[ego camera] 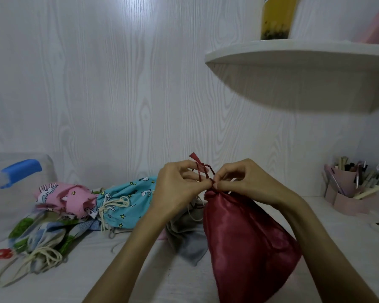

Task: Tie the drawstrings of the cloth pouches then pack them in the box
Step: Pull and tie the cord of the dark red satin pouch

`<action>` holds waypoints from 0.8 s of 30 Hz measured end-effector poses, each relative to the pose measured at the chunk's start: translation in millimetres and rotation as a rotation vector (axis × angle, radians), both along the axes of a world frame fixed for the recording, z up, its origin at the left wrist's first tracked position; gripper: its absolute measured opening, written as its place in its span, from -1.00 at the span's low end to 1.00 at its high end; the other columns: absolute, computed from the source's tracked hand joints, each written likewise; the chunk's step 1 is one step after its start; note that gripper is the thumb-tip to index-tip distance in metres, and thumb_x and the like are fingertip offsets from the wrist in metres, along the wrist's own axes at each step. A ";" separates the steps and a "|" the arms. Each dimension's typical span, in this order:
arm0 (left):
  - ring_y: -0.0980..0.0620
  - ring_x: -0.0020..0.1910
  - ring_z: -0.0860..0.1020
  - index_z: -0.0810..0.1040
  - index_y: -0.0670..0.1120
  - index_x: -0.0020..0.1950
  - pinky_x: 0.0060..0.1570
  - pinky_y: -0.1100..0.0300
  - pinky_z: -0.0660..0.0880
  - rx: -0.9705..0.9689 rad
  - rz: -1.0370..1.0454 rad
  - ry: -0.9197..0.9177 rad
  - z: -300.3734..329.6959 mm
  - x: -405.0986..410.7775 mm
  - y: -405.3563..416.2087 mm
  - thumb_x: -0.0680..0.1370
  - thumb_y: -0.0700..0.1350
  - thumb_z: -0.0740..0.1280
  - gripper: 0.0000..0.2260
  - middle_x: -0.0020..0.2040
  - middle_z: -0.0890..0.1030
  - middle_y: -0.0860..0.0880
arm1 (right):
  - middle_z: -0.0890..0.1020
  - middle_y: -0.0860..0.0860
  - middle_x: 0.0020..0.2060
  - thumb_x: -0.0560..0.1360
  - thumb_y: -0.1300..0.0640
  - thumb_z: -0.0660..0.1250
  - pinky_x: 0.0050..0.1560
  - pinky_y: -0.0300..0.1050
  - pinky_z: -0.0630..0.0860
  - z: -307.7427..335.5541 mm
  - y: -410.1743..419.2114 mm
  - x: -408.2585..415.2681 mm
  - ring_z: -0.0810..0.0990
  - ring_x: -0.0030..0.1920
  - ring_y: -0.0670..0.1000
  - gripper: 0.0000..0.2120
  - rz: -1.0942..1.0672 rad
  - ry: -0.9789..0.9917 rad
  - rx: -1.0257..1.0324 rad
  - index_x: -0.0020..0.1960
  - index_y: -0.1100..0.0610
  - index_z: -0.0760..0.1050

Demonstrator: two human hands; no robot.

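Red satin pouch [247,243]: hangs below both hands, neck gathered, above the table [140,276].
Drawstring [202,171]: red, between the hands.
Left hand [177,189]: pinches the drawstring.
Right hand [247,182]: pinches it at the neck.
Patterned pouches [120,204]: heaped left of the hands.
Plastic box [15,178]: far left.

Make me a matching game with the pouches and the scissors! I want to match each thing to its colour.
Things:
1. pouch being tied
2. pouch with stars
3. unicorn pouch
4. scissors handle

Colours:
A. pink
B. bright red
C. dark red, shiny
D. light blue

Pairs: 1-C, 2-D, 3-A, 4-B
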State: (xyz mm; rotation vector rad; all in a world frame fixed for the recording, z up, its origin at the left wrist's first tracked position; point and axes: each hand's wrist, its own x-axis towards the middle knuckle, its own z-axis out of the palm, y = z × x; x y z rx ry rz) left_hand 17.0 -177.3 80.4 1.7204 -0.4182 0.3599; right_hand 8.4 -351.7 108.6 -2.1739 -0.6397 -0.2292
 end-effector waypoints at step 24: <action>0.10 -0.31 0.67 0.70 -0.19 -0.13 -0.27 0.36 0.55 -0.018 -0.127 -0.017 -3.6 7.0 15.5 0.42 -0.21 0.47 -0.92 -0.27 0.71 -0.10 | 0.72 0.05 -0.19 0.42 0.09 0.42 -0.12 -0.30 0.58 -9.7 -6.2 9.6 0.69 -0.14 -0.06 -0.84 -0.034 0.237 0.243 -0.05 0.13 0.67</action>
